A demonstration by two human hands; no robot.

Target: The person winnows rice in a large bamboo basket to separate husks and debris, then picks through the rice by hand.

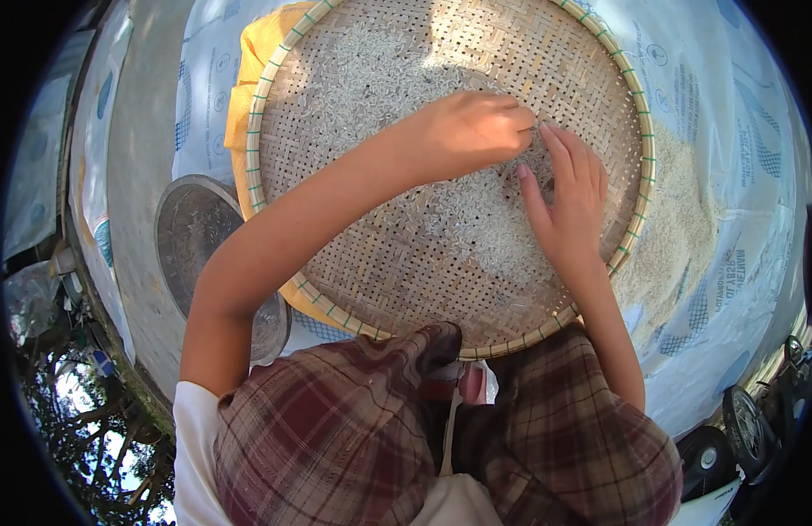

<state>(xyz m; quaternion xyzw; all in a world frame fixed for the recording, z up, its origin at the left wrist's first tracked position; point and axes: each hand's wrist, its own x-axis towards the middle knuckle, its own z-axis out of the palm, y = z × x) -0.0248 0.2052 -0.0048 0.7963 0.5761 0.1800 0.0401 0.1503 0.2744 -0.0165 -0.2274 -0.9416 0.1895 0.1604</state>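
A round woven bamboo tray (649,158) with a green-bound rim rests by my knees, with whitish grains (362,83) scattered over its weave. My left hand (483,130) is over the tray right of its middle, fingers curled together, and whatever they hold is hidden. Just to its right, my right hand (571,188) is low over the tray, thumb and index finger apart, with no object visible between them. The index fingertip is close to the left hand's fingers. More grains (498,237) lie below both hands.
A metal basin (180,219) stands left of the tray, partly behind my left forearm. Yellow cloth or sacking (239,114) shows under the tray's left edge. Grain (678,228) is heaped on printed white sheeting (748,202) at right. Wheels (744,425) show at lower right.
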